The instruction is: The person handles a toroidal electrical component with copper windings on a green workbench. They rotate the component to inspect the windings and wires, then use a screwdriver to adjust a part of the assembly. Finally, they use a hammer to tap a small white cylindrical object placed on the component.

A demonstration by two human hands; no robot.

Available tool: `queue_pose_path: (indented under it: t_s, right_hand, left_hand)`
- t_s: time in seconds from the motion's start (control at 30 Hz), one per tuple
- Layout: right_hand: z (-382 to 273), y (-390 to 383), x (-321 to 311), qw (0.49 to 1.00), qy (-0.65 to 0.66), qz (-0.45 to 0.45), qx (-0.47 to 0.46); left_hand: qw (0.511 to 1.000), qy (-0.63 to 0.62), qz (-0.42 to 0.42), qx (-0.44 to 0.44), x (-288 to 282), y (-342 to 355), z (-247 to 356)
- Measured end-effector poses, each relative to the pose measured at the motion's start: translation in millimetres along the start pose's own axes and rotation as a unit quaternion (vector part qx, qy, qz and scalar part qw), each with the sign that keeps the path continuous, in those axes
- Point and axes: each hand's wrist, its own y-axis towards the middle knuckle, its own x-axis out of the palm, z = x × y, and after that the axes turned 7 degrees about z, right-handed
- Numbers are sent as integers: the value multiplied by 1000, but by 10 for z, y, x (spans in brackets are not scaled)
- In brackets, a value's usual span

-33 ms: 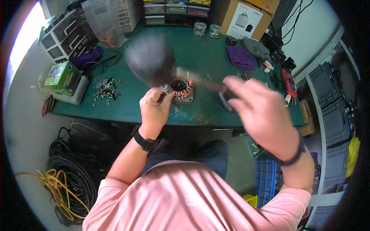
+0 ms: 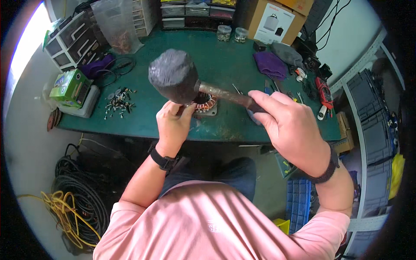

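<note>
My right hand (image 2: pixel 292 130) is closed round the dark grip of a mallet (image 2: pixel 175 76) with a large, worn black head. The head hangs over my left hand (image 2: pixel 174 123), close to its fingertips; I cannot tell whether it touches what they hold. Thumb and fingers of the left hand pinch a small silver metal piece, mostly hidden under the mallet head. Right beside those fingertips a ring-shaped motor stator (image 2: pixel 209 105) with copper windings sits on the green bench (image 2: pixel 151 123), a grey metal plate (image 2: pixel 211 113) at its base. The mallet covers part of the stator.
Loose screws (image 2: pixel 119 102) lie in a pile at the left, near a green box (image 2: pixel 71 88). A purple cloth (image 2: pixel 271 64), hand tools and a red meter (image 2: pixel 323 93) occupy the right side. Two jars (image 2: pixel 224 33) stand at the back, beside a cardboard box (image 2: pixel 299 6).
The mallet and right hand were smeared by motion and now show sharply. The mallet head has come down over the silver piece in my left fingers, which showed before. My left hand stays put.
</note>
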Motion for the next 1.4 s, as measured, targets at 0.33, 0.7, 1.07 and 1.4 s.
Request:
queue_pose_path:
  t_s: [0.33,0.7,1.07,1.4]
  right_hand:
    - [20,-65,-293,987,113,114,11]
    - [453,-365,-112,969,166,175,49]
    - [442,-430,-107,981,141,115,63]
    - [454,-444,-10,983,128,121,42]
  left_hand:
    - [993,-70,-12,-98,-145,-9,-128]
    - [978,-68,-185,-74,-147,50,273]
    - [968,-38,-246,-39,-13,104,332]
    - [960,8,-278,42,5,200,349]
